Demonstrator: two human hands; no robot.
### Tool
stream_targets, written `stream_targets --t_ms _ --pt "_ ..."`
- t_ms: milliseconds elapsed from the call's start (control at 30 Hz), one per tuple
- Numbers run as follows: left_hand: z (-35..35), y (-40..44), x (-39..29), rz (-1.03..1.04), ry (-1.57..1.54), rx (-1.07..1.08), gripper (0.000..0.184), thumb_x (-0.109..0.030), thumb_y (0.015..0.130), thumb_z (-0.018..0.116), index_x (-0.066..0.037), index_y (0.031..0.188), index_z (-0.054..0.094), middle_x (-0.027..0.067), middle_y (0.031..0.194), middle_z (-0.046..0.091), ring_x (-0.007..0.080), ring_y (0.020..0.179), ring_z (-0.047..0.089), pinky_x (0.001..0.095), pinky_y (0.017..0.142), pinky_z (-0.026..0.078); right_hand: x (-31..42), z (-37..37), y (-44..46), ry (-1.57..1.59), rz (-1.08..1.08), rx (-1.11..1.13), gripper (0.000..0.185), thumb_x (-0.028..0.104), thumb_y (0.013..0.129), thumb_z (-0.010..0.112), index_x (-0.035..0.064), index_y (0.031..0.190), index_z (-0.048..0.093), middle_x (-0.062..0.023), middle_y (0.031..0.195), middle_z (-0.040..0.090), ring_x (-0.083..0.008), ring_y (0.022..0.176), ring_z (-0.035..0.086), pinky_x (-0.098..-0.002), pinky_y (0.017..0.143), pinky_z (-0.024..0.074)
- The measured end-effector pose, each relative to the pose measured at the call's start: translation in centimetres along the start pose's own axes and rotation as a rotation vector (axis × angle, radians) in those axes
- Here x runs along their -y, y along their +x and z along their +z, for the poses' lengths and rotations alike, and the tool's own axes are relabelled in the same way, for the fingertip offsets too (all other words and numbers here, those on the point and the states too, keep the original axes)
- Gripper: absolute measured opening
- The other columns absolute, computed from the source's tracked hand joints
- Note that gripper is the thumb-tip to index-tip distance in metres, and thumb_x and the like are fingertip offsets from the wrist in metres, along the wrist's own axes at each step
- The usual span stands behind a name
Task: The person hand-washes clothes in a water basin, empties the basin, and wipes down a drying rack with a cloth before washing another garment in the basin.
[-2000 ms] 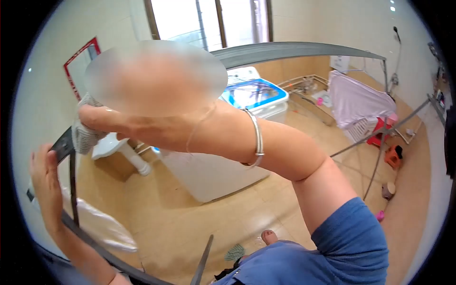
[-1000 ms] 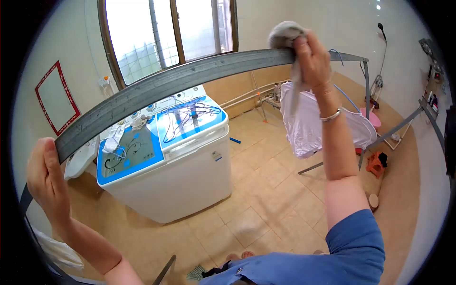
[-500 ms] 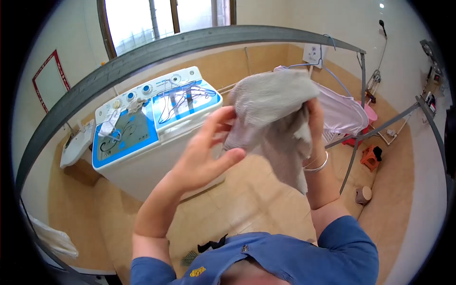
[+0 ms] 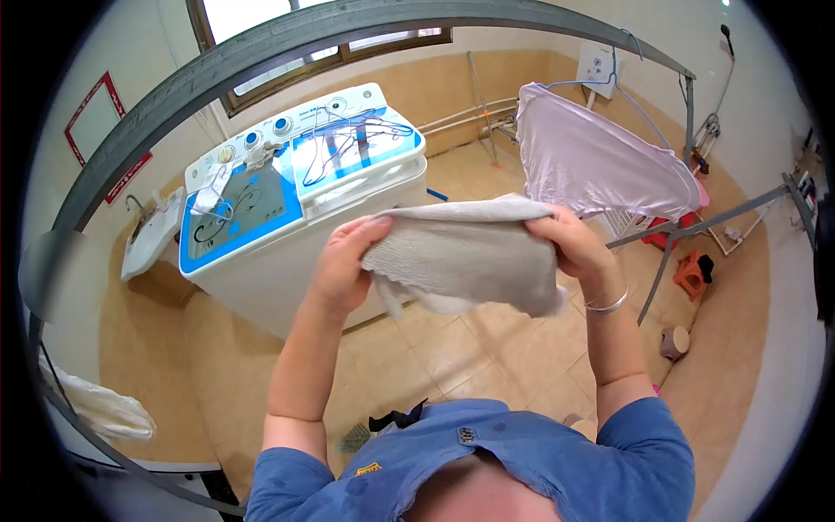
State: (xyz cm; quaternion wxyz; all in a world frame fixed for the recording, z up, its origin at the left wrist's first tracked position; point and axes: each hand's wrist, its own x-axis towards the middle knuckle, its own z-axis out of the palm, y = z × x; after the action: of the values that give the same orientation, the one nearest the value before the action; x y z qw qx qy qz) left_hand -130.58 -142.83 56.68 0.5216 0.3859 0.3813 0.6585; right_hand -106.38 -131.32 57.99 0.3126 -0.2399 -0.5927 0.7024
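Observation:
A light grey knitted garment point(image 4: 465, 261), perhaps a sweater or a towel, is stretched sideways in front of me at chest height. My left hand point(image 4: 348, 261) grips its left end, thumb on top. At the right end my right hand point(image 4: 574, 244) pinches the upper corner, with a silver bangle on that wrist. The cloth hangs in a fold between the hands, its lower edge uneven. Beyond it, to the right, a pale pink garment point(image 4: 600, 165) hangs from a blue hanger point(image 4: 613, 80) on the metal frame.
A twin-tub washing machine point(image 4: 261, 296) stands ahead on the left, with wire hangers point(image 4: 348, 143) on its lid. A grey metal rack bar point(image 4: 417, 19) arches across the top. A sink point(image 4: 155, 239) is far left; an orange stool point(image 4: 693, 274) sits right on the tiled floor.
The grey cloth has come down and been spread wide. My left hand, formerly open beside it, now grips its left end. My right hand has shifted to its upper right corner.

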Motion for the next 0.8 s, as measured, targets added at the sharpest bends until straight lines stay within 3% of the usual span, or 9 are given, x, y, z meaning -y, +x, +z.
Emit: stream_targets --t_ms 100,200,333,467,567,600,667,700,800 --pt "0.1 -1.5 -1.8 -0.017 -0.256 -0.173 0.018 -0.014 0.077 0.05 0.001 0.086 0.055 0.0076 0.08 0.058 0.013 0.07 0.055 0.024 0.062 0.044 -0.7 -1.3 0.0 -0.132 0.067 0.009 0.023 0.029 0.074 0.058 0.0079 0.082 0.054 0.005 0.063 0.047 -0.0003 0.046 0.038 -0.0153 0.033 0.0267" --pt "0.8 -3.1 -4.0 0.113 -0.182 -0.23 0.02 -0.014 0.075 0.05 0.002 0.087 0.054 0.0071 0.082 0.057 0.0132 0.073 0.055 0.0233 0.064 0.043 0.1 0.0 -0.3 -0.064 -0.063 -0.062 0.02 0.026 0.077 0.057 0.0068 0.079 0.052 0.0037 0.06 0.047 -0.0023 0.046 0.04 -0.016 0.036 0.033" --pt "3.9 -5.8 -9.5 0.645 0.34 -0.14 0.024 -0.013 0.07 0.059 0.0 0.089 0.053 0.0046 0.082 0.055 0.011 0.077 0.052 0.0204 0.066 0.041 4.1 5.1 0.9 0.211 -0.568 -0.206 0.012 0.014 0.081 0.051 0.0032 0.085 0.05 -0.0025 0.078 0.053 -0.0082 0.067 0.052 -0.0233 0.051 0.048" --pt "6.9 -4.5 -14.1 1.686 0.912 -0.785 0.018 -0.006 0.073 0.058 -0.001 0.09 0.053 0.0032 0.085 0.055 0.0099 0.082 0.051 0.0211 0.067 0.041 9.5 10.8 3.6 0.005 -1.323 -0.191 0.018 0.011 0.08 0.052 0.0029 0.095 0.047 -0.0062 0.085 0.055 -0.0163 0.081 0.054 -0.0309 0.071 0.0478" --pt "5.3 -4.3 -18.3 1.817 1.683 -1.05 0.015 -0.002 0.075 0.053 -0.004 0.09 0.054 0.0045 0.084 0.056 0.0134 0.082 0.053 0.0253 0.071 0.041 12.3 13.6 6.9 -0.925 -1.783 -0.421 0.028 0.033 0.075 0.055 0.008 0.088 0.051 -0.006 0.075 0.055 -0.0194 0.072 0.055 -0.0318 0.065 0.0438" --pt "5.6 -3.7 -18.2 1.831 1.661 -1.02 0.015 -0.002 0.075 0.053 -0.004 0.09 0.054 0.0045 0.084 0.056 0.0134 0.082 0.053 0.0253 0.071 0.041 12.2 14.0 7.3 -1.206 -1.727 -0.411 0.034 0.042 0.073 0.055 0.01 0.085 0.053 -0.0056 0.071 0.055 -0.0204 0.067 0.056 -0.0315 0.062 0.0425" --pt "6.3 -3.1 -18.0 1.622 2.174 -0.549 0.019 0.0 0.072 0.053 -0.006 0.09 0.055 0.0067 0.085 0.056 0.0185 0.081 0.053 0.0294 0.073 0.039 12.4 13.7 7.7 -1.289 -1.698 -0.424 0.038 0.047 0.07 0.052 0.0115 0.082 0.053 -0.0043 0.069 0.054 -0.0205 0.064 0.055 -0.0296 0.059 0.0417" --pt "6.6 -2.7 -16.7 1.397 2.175 -0.54 0.02 -0.002 0.071 0.054 -0.007 0.09 0.055 0.0077 0.082 0.056 0.0211 0.08 0.053 0.0316 0.071 0.039 12.6 13.5 8.0 -1.352 -1.681 -0.406 0.042 0.053 0.068 0.05 0.013 0.079 0.053 -0.003 0.066 0.053 -0.0206 0.06 0.055 -0.0278 0.055 0.0409" --pt "7.9 -2.6 -15.5 1.345 2.098 -0.57 0.019 -0.011 0.072 0.056 -0.006 0.091 0.056 0.0067 0.078 0.056 0.0214 0.075 0.052 0.0314 0.07 0.038 12.9 12.9 9.1 -1.352 -1.819 -0.428 0.04 0.052 0.065 0.052 0.0134 0.078 0.053 -0.0002 0.063 0.052 -0.0178 0.059 0.055 -0.0282 0.053 0.0405"
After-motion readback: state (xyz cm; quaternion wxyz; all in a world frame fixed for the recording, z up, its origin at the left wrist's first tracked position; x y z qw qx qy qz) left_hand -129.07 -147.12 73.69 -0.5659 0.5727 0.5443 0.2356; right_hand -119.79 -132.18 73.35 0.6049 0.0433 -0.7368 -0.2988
